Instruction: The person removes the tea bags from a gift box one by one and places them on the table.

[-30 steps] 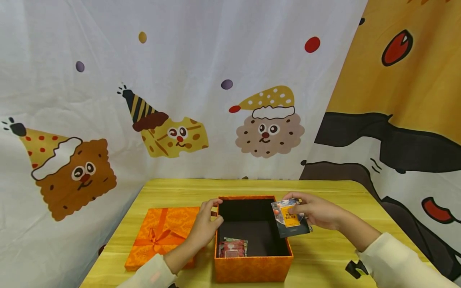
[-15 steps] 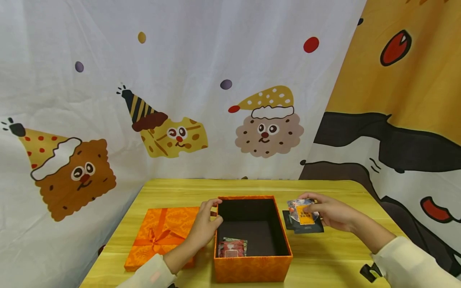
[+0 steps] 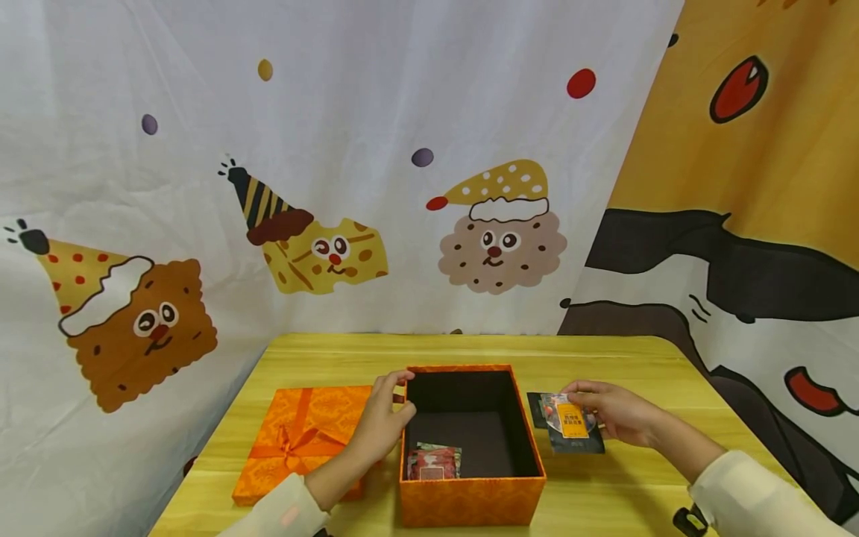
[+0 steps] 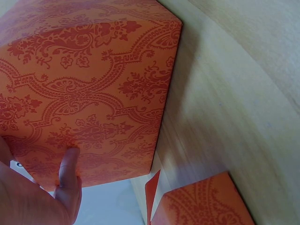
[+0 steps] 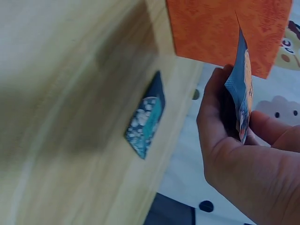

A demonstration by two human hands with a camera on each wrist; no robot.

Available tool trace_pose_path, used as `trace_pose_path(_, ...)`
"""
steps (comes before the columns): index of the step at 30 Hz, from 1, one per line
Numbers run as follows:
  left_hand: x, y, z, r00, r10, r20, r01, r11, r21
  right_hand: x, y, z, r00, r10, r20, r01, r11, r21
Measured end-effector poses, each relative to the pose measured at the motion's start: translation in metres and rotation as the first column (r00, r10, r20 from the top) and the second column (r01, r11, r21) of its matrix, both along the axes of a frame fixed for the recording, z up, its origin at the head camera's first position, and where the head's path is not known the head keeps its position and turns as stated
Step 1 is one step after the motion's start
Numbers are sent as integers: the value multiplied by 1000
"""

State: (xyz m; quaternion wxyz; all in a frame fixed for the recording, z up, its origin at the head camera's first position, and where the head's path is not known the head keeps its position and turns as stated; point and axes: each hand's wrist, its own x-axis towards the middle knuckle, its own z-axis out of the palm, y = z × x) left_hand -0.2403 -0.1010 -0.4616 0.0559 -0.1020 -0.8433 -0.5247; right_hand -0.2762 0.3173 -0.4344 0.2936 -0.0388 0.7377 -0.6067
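An open orange box (image 3: 470, 498) with a dark lining stands mid-table, and a red snack packet (image 3: 432, 462) lies in its near left corner. My left hand (image 3: 399, 395) grips the box's left wall near the far corner; the left wrist view shows the thumb (image 4: 69, 176) pressed against the patterned box side (image 4: 89, 84). Right of the box, my right hand (image 3: 582, 399) pinches a packet with a yellow label (image 3: 572, 419), held low over a dark packet (image 3: 579, 445) on the table. In the right wrist view the held packet (image 5: 242, 89) stands on edge above the dark packet (image 5: 145, 119).
The orange lid with a ribbon bow (image 3: 302, 436) lies flat to the left of the box, and its corner (image 4: 201, 206) shows in the left wrist view. The yellow wooden table (image 3: 604, 358) ends at cartoon-print curtains (image 3: 335, 149) behind and on both sides.
My right hand has carried the yellow-label packet from the box's right rim rightward and down to just above the dark packet on the table. My left hand has stayed on the box.
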Motion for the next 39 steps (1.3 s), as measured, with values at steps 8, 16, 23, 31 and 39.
trace_pose_path(8,0,0,-1,1000,0,-4,0,1000,-1,3,2,-27,1000,13,3,-13,997,72)
trace_pose_path(16,-1,0,0,1000,5,-5,-5,1000,0,6,2,-44,997,76,8,-76,995,69)
trace_pose_path(23,-1,0,0,1000,6,5,-6,1000,-1,12,-1,-51,996,55,-67,-45,988,145)
trace_pose_path(31,-1,0,0,1000,2,8,-2,1000,-2,17,-14,-56,946,69,-316,63,920,388)
trace_pose_path(39,0,0,0,1000,3,10,-3,1000,-2,13,-14,-59,888,104,-447,144,862,486)
